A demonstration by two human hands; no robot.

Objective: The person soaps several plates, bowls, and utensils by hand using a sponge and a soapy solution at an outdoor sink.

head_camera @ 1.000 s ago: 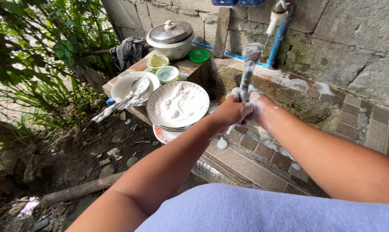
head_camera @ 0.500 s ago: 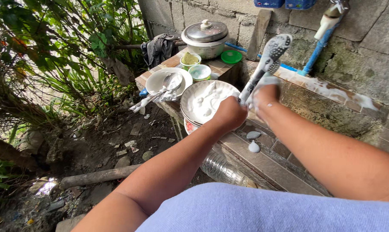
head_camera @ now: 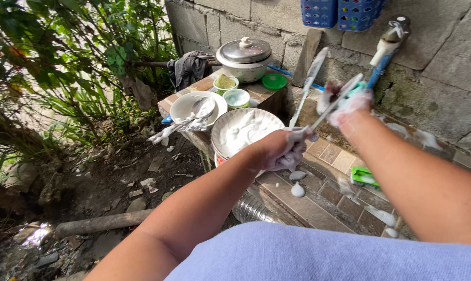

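My left hand (head_camera: pixel 281 149) is covered in foam and grips the lower ends of two long soapy utensils. One is a flat slotted spoon (head_camera: pixel 312 73) that points up toward the wall. The other, a thin handle (head_camera: pixel 335 101), slants right into my right hand (head_camera: pixel 350 103). My right hand is closed around that handle with a foamy green sponge (head_camera: pixel 358 89), just below the tap (head_camera: pixel 389 40). Blobs of foam (head_camera: pixel 298 190) lie on the tiled ledge (head_camera: pixel 318 208) under my left hand.
A stack of soapy plates (head_camera: pixel 243 130) sits left of my left hand, beside a white bowl of spoons (head_camera: pixel 193 106), two green cups (head_camera: pixel 236 98) and a lidded pot (head_camera: pixel 244 56). A green scrub pad (head_camera: pixel 364 177) lies on the tiles. Blue baskets (head_camera: pixel 339 13) hang on the block wall.
My right hand has slid up and to the right, away from my left hand, toward the tap. The utensils have spread apart into two. The view has shifted slightly left.
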